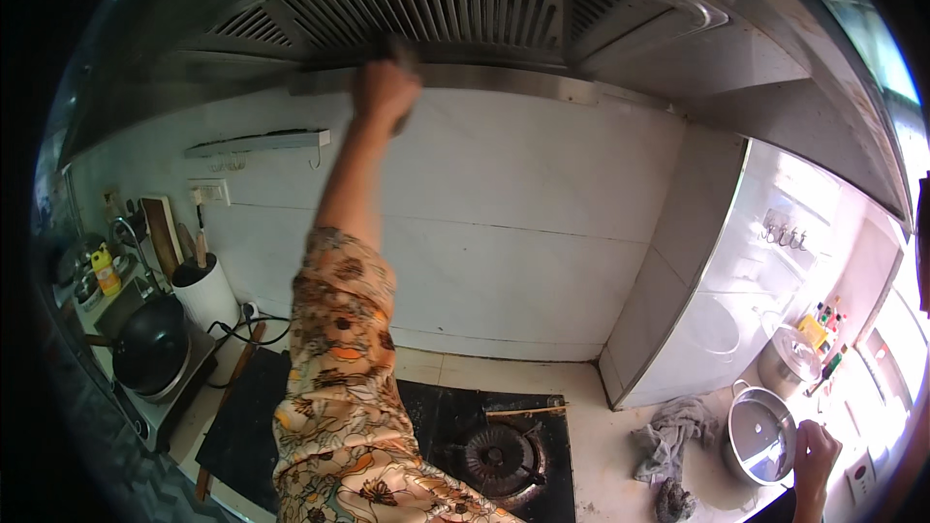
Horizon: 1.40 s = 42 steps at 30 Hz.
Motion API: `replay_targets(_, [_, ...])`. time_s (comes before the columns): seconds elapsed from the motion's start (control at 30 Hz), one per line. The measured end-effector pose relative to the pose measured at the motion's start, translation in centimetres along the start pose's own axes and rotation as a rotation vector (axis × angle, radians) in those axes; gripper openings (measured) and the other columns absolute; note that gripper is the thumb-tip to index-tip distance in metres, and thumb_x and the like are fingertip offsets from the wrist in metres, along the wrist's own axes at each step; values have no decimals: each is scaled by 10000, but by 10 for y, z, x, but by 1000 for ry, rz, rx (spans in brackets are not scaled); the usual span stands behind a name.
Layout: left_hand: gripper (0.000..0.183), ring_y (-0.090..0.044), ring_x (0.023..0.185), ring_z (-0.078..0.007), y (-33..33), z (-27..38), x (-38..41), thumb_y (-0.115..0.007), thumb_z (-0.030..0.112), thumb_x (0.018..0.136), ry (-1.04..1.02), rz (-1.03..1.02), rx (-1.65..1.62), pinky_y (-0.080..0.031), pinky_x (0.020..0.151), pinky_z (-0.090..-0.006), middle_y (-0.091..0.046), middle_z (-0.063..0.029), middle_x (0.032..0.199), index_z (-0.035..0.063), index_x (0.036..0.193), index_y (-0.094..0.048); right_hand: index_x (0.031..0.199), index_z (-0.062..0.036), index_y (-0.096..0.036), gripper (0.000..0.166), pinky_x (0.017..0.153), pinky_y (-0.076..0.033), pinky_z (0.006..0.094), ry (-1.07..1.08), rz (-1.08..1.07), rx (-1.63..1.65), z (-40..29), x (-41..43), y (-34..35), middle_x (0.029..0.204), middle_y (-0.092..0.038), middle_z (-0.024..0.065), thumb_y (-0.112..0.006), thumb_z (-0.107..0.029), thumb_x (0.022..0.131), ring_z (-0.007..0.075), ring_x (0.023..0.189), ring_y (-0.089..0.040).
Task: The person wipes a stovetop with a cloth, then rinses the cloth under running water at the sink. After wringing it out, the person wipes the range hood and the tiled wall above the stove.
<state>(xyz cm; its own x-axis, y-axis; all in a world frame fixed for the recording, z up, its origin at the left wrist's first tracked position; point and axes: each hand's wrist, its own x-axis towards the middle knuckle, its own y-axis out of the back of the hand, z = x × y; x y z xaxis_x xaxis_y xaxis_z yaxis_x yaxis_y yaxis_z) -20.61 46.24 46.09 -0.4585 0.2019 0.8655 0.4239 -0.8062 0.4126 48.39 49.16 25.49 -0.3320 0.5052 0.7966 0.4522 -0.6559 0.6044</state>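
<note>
My left hand (385,91) is raised to the front lip of a metal range hood (494,76), its fingers closed round a dark object (401,54) too blurred to name; parts of it show above and below the fist. A patterned sleeve covers that upper arm. Far to the right, my right hand (817,447) is beside the rim of a steel pot (759,436) holding liquid. Its fingers are curled, but whether they grip anything is unclear. A grey cloth (676,428) and a dark scouring pad (674,501) lie left of the pot.
Below is a black gas hob (450,407) with a burner (501,454) and a thin stick. A black wok (151,345), a white knife holder (207,294) and a yellow bottle (106,272) stand left. A lidded pot (788,363) and bottles stand by the window. A hook rail (258,143) crosses the wall.
</note>
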Motion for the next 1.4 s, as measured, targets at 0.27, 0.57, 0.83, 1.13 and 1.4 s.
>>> replay_targets(0.27, [320, -604, 815, -325, -6, 149, -42, -529, 307, 710, -19, 80, -198, -472, 744, -405, -622, -197, 837, 27, 813, -644, 686, 12, -539, 68, 460, -399, 320, -3, -32, 107, -1, -14, -13, 575, -533, 140, -548, -11, 749, 261, 483, -538])
replay_targets(0.57, [375, -571, 866, -345, -26, 155, -33, -552, 262, 665, -49, 99, -526, -448, 769, -400, -603, -196, 921, 22, 951, -590, 698, -5, -551, 49, 465, -399, 326, -51, -36, 75, 13, -32, -14, 589, -538, 135, -556, -19, 744, 266, 494, -543])
replay_targets(0.83, [367, -526, 955, -201, -32, 141, -41, -542, 169, 713, 173, -451, -1637, -450, 766, -363, -560, -95, 1064, 83, 1070, -533, 708, -21, -562, 36, 470, -399, 332, 4, -54, 173, -37, -18, -32, 612, -547, 140, -565, -44, 735, 292, 510, -538])
replay_targets(1.13, [383, -507, 1002, -243, -11, 90, -101, -446, 64, 693, 198, -468, -2441, -385, 909, -349, -574, -107, 1019, 18, 1066, -521, 714, -65, -581, 13, 466, -408, 353, 158, 0, 182, -68, 12, -32, 572, -542, 93, -594, -64, 713, 277, 487, -531])
replay_targets(1.4, [167, -519, 762, -202, 25, 50, -164, -427, 115, 723, 291, -678, -2538, -418, 757, -315, -537, -54, 754, 55, 832, -539, 935, -46, -582, 202, 586, -491, 292, 44, -425, 586, -134, 50, -50, 844, -610, 114, -595, -106, 743, 222, 677, -614])
